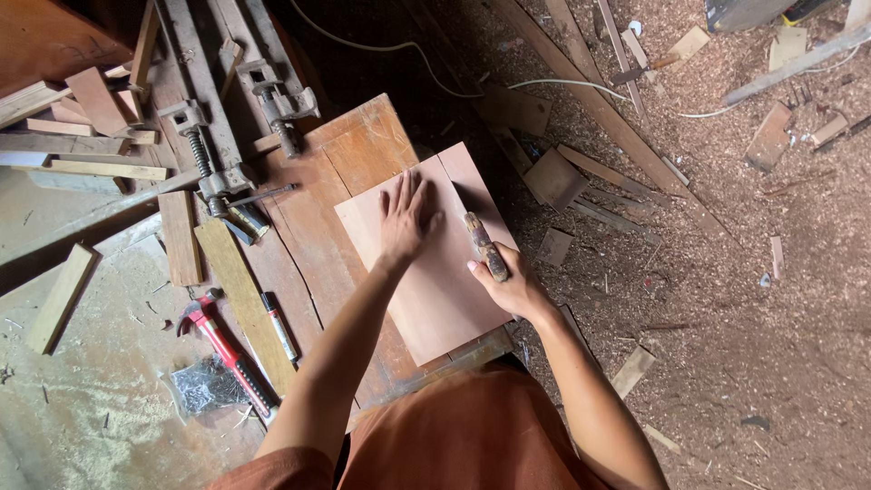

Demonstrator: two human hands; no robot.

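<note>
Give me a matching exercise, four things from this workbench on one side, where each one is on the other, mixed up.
1. left hand
2. right hand
3. hammer
4. clamps

a. lying left of the marker
b. gripping a tool handle
c. flat on the board
d. at the far end of the bench

Pairs: 1-c, 2-b, 3-a, 4-d
</note>
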